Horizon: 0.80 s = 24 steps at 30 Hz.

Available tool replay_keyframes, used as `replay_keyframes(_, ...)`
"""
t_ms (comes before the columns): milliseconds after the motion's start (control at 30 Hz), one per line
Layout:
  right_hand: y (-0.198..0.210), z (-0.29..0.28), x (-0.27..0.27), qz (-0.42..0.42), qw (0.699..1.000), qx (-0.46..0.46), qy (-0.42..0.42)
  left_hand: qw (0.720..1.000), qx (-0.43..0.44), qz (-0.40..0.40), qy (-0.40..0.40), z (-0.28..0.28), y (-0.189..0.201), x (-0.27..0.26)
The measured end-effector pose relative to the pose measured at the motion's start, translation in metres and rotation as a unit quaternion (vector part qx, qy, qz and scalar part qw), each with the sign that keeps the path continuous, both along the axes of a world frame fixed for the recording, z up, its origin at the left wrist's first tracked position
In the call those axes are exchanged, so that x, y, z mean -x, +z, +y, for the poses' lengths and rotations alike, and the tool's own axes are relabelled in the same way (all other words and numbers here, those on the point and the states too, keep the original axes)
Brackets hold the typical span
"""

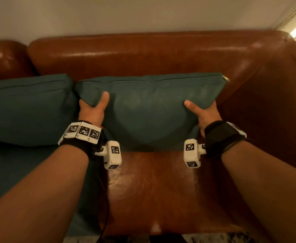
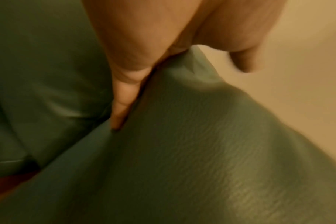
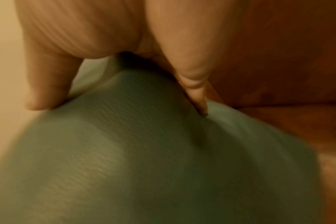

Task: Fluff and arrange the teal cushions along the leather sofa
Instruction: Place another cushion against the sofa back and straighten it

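A teal cushion [image 1: 149,109] stands on the brown leather sofa [image 1: 154,55], leaning against its backrest near the right armrest, zip edge up. My left hand [image 1: 91,109] grips its left side, thumb on the front face and fingers behind. On the opposite side my right hand [image 1: 203,113] holds it the same way. Both wrist views are blurred; the left one shows the cushion [image 2: 201,151] pinched between thumb and fingers [image 2: 125,94], the right one shows the cushion [image 3: 134,151] squeezed under the fingers [image 3: 194,84]. A second teal cushion [image 1: 26,109] sits just to the left, touching the first.
The bare leather seat [image 1: 154,190] lies in front of the held cushion. The sofa's right armrest [image 1: 275,111] stands close beside my right hand. A pale wall [image 1: 143,13] rises behind the backrest. More teal fabric [image 1: 7,172] lies on the seat under my left forearm.
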State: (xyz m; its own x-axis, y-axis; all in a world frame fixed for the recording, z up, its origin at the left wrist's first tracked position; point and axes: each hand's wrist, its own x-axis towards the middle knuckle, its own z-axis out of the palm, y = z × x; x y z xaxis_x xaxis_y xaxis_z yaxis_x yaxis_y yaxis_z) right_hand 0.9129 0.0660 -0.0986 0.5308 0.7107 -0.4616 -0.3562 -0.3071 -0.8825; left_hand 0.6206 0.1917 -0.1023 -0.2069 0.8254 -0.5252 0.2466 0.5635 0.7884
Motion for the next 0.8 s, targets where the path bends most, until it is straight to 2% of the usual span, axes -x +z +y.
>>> replay_keyframes(100,-0.008,0.002,-0.002,-0.065,0.998,0.027,0.006,0.998,0.012,0.045,-0.043,-0.003,-0.005,0.000)
replay_keyframes(200,-0.009,0.004,-0.011,-0.115,0.992,0.055,0.005,0.998,0.029,0.054,-0.017,0.001,0.001,0.000)
replay_keyframes(233,-0.002,0.003,-0.010,-0.168,0.983,0.079,0.002,0.997,0.020,0.071,-0.011,0.002,0.005,0.001)
replay_keyframes(267,0.005,0.002,-0.009,-0.253,0.961,0.113,0.010,0.995,-0.002,0.103,-0.007,0.000,0.009,0.001)
replay_keyframes(300,0.013,0.000,-0.006,-0.352,0.922,0.156,0.033,0.989,-0.039,0.145,-0.008,-0.006,0.014,0.001)
replay_keyframes(333,0.021,-0.003,-0.001,-0.461,0.865,0.182,0.079,0.977,-0.090,0.192,-0.023,-0.017,0.021,-0.004)
replay_keyframes(367,0.030,-0.004,0.008,-0.559,0.799,0.169,0.144,0.955,-0.148,0.248,-0.069,-0.031,0.030,-0.014)
replay_keyframes(400,0.037,-0.001,0.019,-0.622,0.742,0.124,0.220,0.909,-0.206,0.321,-0.165,-0.045,0.040,-0.028)
replay_keyframes(467,0.039,0.013,0.041,-0.660,0.657,0.067,0.357,0.756,-0.254,0.441,-0.412,-0.055,0.049,-0.059)
replay_keyframes(500,0.038,0.022,0.047,-0.662,0.626,0.078,0.405,0.688,-0.243,0.468,-0.499,-0.050,0.046,-0.069)
replay_keyframes(533,0.035,0.032,0.050,-0.663,0.599,0.101,0.438,0.645,-0.222,0.484,-0.548,-0.040,0.044,-0.075)
replay_keyframes(567,0.033,0.041,0.049,-0.667,0.574,0.123,0.458,0.621,-0.210,0.492,-0.572,-0.027,0.040,-0.077)
replay_keyframes(633,0.029,0.050,0.037,-0.676,0.545,0.150,0.472,0.601,-0.203,0.508,-0.583,-0.001,0.034,-0.066)
replay_keyframes(800,0.028,0.046,0.017,-0.682,0.555,0.178,0.442,0.603,-0.202,0.544,-0.547,0.025,0.028,-0.021)
